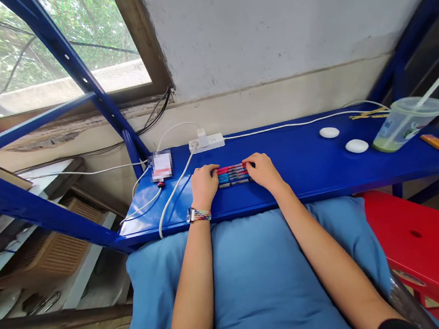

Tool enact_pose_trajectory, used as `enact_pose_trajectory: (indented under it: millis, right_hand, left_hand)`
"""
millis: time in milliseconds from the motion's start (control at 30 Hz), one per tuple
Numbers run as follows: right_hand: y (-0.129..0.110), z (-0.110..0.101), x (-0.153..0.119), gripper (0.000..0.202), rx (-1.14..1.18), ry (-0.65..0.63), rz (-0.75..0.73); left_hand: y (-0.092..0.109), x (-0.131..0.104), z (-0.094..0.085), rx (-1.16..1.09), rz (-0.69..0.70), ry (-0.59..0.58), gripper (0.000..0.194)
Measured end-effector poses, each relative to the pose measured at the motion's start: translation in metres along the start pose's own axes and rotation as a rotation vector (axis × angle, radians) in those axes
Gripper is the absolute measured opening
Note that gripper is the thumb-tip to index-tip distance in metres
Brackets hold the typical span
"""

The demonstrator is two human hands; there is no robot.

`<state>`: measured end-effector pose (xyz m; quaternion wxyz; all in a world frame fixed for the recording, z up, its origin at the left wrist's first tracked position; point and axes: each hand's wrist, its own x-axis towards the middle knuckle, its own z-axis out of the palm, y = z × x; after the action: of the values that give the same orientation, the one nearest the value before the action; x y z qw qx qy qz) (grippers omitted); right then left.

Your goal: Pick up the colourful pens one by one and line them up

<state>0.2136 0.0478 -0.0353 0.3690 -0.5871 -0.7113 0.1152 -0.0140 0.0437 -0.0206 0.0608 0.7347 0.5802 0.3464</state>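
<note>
Several pens lie side by side on the blue shelf top, red ones at the back, blue ones in the middle and a grey or black one nearest me. My left hand is at their left ends, its thumb and fingers closed on the red pens. At the right ends is my right hand, its fingers also pinched on the red pens. A colourful band and a watch are round my left wrist.
A power strip with white cables stands behind the pens. To the right are two white oval objects, a lidded cup with a straw and an orange packet. A blue pillow is below my arms, beside a red stool.
</note>
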Motion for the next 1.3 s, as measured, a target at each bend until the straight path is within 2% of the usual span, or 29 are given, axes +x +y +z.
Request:
enact_pose_trajectory:
  millis: [200,700,833,933,1100,1300]
  right_hand:
    - [-0.003,-0.003,-0.001,0.034,-0.006,0.0,0.01]
    - [0.0,0.002,0.0,0.034,0.045,0.038,0.004]
    - [0.001,0.004,0.003,0.035,0.266,0.141,0.112]
    - [0.002,0.005,0.006,0.039,0.497,0.184,0.237]
    - [-0.002,0.012,0.006,0.042,0.727,0.192,0.306]
    - [-0.007,0.017,0.005,0.042,0.843,0.118,0.344]
  left_hand:
    - [0.01,-0.001,-0.007,0.065,-0.04,-0.05,0.033]
    - [0.005,0.0,-0.003,-0.028,-0.049,-0.02,0.029]
    - [0.008,0.001,-0.001,-0.173,-0.085,0.003,0.028]
    - [0.014,0.003,0.003,-0.348,-0.167,0.02,0.031]
    - [0.027,0.004,0.009,-0.623,-0.343,0.018,0.033]
    - [0.028,0.003,0.011,-0.773,-0.377,0.029,0.029]
